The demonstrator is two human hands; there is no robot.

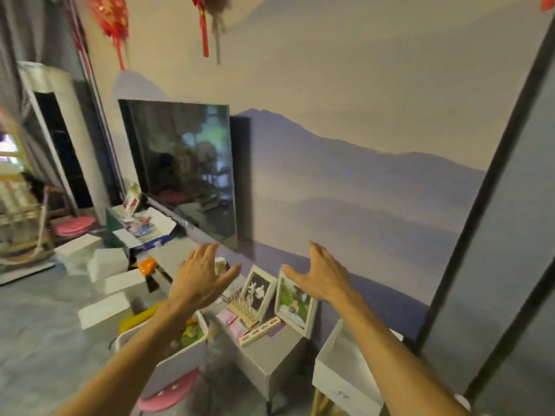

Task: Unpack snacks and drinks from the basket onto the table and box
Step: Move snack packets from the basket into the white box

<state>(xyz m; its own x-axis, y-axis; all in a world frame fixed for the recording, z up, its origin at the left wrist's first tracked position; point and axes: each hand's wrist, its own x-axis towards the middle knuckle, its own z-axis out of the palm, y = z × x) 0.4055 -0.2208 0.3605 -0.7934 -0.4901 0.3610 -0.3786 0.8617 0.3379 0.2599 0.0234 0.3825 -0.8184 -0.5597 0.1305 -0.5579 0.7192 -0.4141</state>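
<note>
Both my hands are raised in front of me with fingers spread, holding nothing. My left hand (pixel 199 280) hovers above a white basket (pixel 180 360) that holds colourful snack packs (pixel 192 333) and something long and yellow (pixel 141 318). My right hand (pixel 322 273) hovers above the framed photos at the right end of a low grey table (pixel 270 352). A flat red-and-white packet (pixel 259 331) and pink packets (pixel 232 321) lie on that table. A white box (pixel 345 373) stands to the right of the table.
Two framed photos (pixel 292 304) and a wooden rack (pixel 241 307) stand on the table by the wall. A dark television (pixel 186 172) leans above it. A pink stool (pixel 168 391) sits under the basket. Several white boxes (pixel 105 262) lie on the floor at the left.
</note>
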